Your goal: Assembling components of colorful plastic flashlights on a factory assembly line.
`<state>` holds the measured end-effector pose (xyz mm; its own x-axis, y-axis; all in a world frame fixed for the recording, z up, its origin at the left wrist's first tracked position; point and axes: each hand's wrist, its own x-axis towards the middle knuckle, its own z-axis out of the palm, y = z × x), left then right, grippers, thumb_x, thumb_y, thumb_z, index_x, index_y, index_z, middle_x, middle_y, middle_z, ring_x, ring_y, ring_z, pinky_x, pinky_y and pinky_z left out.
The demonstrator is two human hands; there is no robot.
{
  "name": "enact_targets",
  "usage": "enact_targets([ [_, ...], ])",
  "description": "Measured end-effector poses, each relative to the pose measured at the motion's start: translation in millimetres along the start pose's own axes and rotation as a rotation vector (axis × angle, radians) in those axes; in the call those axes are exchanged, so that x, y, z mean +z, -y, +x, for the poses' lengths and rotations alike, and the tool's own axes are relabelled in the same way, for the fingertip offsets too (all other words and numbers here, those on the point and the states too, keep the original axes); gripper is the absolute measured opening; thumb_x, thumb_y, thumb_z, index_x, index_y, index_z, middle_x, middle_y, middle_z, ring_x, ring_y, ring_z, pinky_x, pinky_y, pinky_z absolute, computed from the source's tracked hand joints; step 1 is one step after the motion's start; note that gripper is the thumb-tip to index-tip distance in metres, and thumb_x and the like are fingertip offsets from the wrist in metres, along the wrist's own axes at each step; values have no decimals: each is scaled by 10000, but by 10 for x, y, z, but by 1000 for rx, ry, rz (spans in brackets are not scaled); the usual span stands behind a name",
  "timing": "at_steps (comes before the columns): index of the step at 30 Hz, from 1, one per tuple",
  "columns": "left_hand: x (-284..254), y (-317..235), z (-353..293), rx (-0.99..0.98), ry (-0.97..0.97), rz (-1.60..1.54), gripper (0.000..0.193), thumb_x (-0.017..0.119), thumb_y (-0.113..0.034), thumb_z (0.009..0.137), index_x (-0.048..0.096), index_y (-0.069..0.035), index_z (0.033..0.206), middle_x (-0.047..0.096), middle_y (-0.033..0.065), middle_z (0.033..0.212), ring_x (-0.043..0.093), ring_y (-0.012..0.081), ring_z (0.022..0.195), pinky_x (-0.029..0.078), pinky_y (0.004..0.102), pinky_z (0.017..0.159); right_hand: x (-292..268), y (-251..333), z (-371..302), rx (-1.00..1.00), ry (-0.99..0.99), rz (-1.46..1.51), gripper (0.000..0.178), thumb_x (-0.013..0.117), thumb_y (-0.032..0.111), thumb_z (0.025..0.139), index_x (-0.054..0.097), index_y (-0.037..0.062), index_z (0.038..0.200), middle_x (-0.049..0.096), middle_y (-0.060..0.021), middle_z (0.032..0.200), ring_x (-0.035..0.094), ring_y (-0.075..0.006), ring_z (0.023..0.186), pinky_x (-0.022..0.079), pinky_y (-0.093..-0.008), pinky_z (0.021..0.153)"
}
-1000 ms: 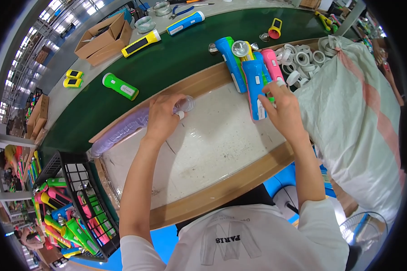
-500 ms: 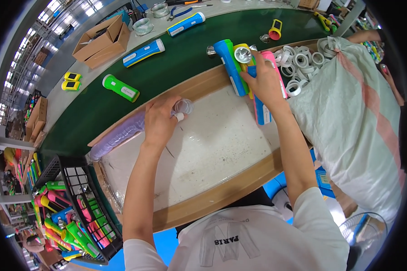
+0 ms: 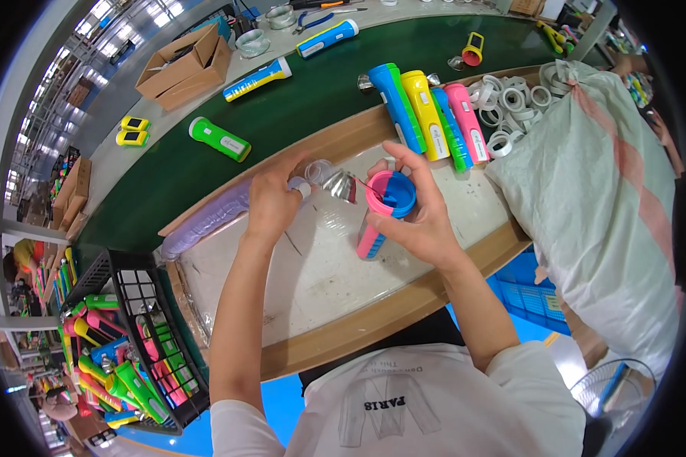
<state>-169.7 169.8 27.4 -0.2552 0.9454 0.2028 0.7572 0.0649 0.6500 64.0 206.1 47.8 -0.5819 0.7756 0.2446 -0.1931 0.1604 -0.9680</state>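
Observation:
My left hand [image 3: 273, 199] is closed with a white plastic ring [image 3: 305, 188] between thumb and fingers. Beside it, at the fingertips, is a clear round lens [image 3: 318, 170]. Under and behind this hand lies a long stack of clear lenses [image 3: 206, 218] with a purple tint. Around a pink and blue flashlight body [image 3: 370, 240], my right hand [image 3: 427, 221] is wrapped, its open end tilted up toward me. A shiny reflector [image 3: 340, 185] hangs out of that end on a thin wire, close to the lens. What the left palm covers is hidden.
Several flashlights, including a yellow one [image 3: 427, 114], lean on the tray's far rim [image 3: 358, 126]. White rings [image 3: 511, 99] are heaped beside a large woven sack [image 3: 579, 183] at right. More flashlights lie on the green belt [image 3: 160, 183]. A black crate [image 3: 141, 293] of flashlights stands at left.
My right hand has come left and nearer from the row of flashlights, bringing the pink and blue body with its reflector. The left hand stays at the lens stack with the ring. The view shifted slightly.

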Motion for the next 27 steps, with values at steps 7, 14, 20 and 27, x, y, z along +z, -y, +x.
enact_targets([
  [7, -223, -321, -127, -199, -137, -295, 347, 655, 41, 731, 660, -25, 1071, 700, 151, 993, 668, 308, 900, 521, 360, 813, 35, 67, -25, -5, 24, -138, 799, 788, 87, 753, 374, 94, 1436, 513, -96, 1258, 534, -180, 1108, 439, -303, 967],
  [14, 282, -56, -148, 281, -57, 544, 385, 743, -61, 650, 697, -70, 1031, 663, 136, 999, 569, 295, 1051, 388, 435, 960, -89, -5, -167, -76, -14, -196, 772, 762, 70, 753, 380, 58, 1424, 535, -125, 1248, 556, -210, 1086, 441, -318, 965],
  [20, 267, 54, -105, 267, -7, 487, 314, 756, -109, 650, 695, -62, 955, 655, 115, 915, 567, 288, 995, 358, 428, 942, -137, 292, -32, -155, 97, -493, 788, 692, 12, 753, 340, 65, 1456, 532, -186, 1309, 565, -255, 1092, 446, -344, 972],
  [27, -265, -407, -243, -85, -117, -255, 274, 750, -94, 765, 678, -32, 1022, 677, 85, 981, 637, 222, 965, 480, 399, 846, -57, 147, 5, 55, 71, -136, 762, 682, 22, 772, 345, 85, 1452, 523, -120, 1329, 562, -170, 1024, 454, -312, 943],
])
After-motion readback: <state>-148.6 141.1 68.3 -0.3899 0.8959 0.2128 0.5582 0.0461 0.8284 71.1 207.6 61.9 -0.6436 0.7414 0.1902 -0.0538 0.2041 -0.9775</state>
